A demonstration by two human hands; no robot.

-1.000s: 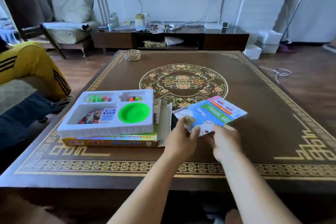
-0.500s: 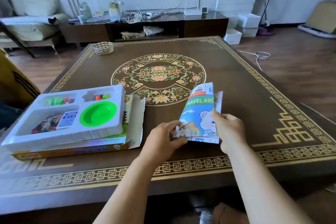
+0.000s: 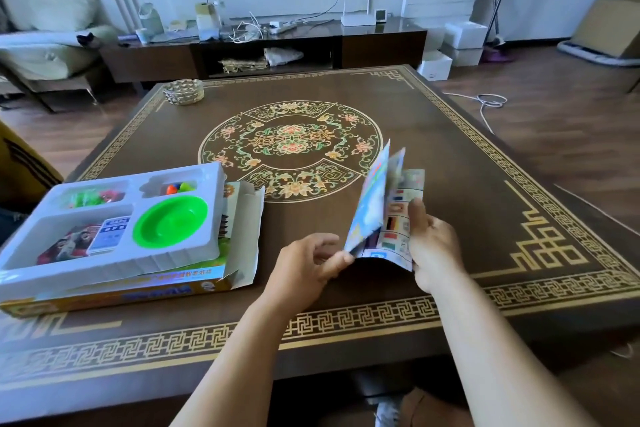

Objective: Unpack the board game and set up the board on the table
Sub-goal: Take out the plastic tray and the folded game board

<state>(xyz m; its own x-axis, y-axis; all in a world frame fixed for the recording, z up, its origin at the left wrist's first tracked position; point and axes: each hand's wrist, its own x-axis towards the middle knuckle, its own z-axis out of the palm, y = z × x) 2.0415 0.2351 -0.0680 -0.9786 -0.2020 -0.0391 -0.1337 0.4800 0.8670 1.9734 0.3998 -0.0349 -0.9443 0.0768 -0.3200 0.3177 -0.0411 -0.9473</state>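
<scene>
Board (image 3: 384, 208), folded, partly fanned open, held upright above near right part of patterned table (image 3: 450, 156). Left hand (image 3: 304, 267) pinched lower left corner; right hand (image 3: 433, 246) gripped right panel, thumb on printed face. White plastic tray (image 3: 207, 218) with green dish (image 3: 170, 220) sat atop game box (image 3: 145, 291), well left.

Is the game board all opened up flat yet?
No, the board is partly folded, its panels standing up between both hands.
</scene>
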